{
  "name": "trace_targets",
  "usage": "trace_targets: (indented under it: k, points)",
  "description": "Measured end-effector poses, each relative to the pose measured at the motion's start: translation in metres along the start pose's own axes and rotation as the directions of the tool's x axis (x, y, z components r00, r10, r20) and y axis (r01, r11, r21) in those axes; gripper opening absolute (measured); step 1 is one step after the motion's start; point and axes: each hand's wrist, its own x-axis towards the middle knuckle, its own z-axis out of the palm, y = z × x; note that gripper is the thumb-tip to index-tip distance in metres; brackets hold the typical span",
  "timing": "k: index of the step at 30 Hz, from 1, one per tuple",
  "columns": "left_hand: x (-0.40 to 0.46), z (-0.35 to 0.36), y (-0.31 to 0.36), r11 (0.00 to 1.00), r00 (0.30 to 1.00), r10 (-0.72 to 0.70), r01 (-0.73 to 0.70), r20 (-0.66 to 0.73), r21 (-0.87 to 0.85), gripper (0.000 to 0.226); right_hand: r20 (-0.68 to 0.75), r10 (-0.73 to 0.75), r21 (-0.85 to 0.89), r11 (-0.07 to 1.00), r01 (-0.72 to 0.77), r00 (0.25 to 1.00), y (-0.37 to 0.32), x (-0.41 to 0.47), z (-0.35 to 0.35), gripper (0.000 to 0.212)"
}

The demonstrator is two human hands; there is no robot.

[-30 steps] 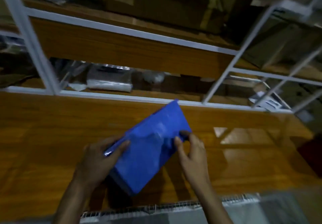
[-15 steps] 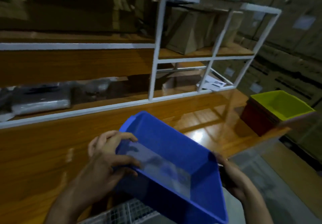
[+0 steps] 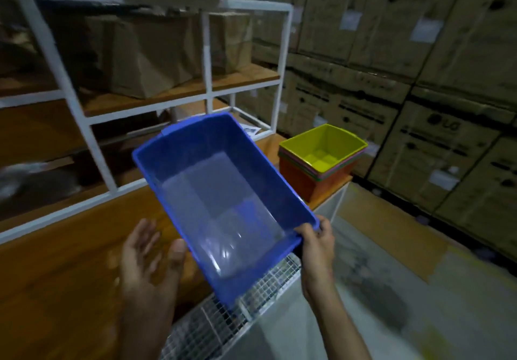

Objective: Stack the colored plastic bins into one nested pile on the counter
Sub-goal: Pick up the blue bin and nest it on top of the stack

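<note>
A blue plastic bin hangs in the air over the counter's front edge, its open side facing me. My right hand grips its near right rim corner. My left hand is open just left of the bin, palm up, fingers spread, its thumb close to the bin's wall. At the counter's right end stands a nested pile of bins, yellow-green on top, thin coloured rims below it and an orange-red bin outermost.
The wooden counter runs left to right, with a wire mesh panel under its front edge. A white metal shelf frame with cardboard boxes stands behind it. Stacked cartons fill the right wall.
The view swung right, bringing the nested pile and cartons into sight. The blue bin turned from bottom-up to open-side-up and rose. My left hand let go of it; my right hand still holds it.
</note>
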Motion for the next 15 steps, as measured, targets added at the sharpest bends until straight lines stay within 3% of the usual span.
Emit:
trace_targets:
  k: [2,4,7,9,11,13,15]
  points:
    - [0.006,0.037,-0.007,0.999,0.998,0.034,-0.033,0.045,-0.007,0.076,-0.033,-0.042,0.032,0.999,0.043,0.999,-0.001,0.01,0.007,0.033]
    - [0.02,0.072,-0.014,0.987,0.986,0.16,-0.16,0.05,-0.001,0.078,-0.044,-0.056,0.103,0.993,0.06,0.997,0.002,0.022,0.014,0.043]
    - [0.052,0.116,-0.029,0.945,0.945,0.32,-0.323,-0.067,-0.045,0.072,-0.043,-0.059,0.251,0.965,0.068,0.997,0.003,0.041,0.022,0.042]
    - [0.077,0.146,-0.028,0.935,0.937,0.314,-0.333,-0.15,-0.122,0.061,-0.05,-0.062,0.262,0.962,0.073,0.997,-0.005,0.059,0.02,0.04]
    - [0.103,0.175,-0.019,0.926,0.949,0.279,-0.307,-0.148,-0.22,0.049,-0.043,-0.084,0.195,0.977,0.091,0.996,-0.019,0.083,0.012,0.041]
    - [0.122,0.204,-0.003,0.918,0.954,0.284,-0.299,-0.096,-0.259,0.04,-0.024,-0.155,-0.007,0.988,0.155,0.988,-0.034,0.109,0.004,0.036]
    - [0.14,0.222,0.006,0.894,0.922,0.386,-0.381,-0.025,-0.235,0.04,-0.032,-0.231,-0.222,0.95,0.218,0.973,-0.051,0.129,-0.006,0.043]
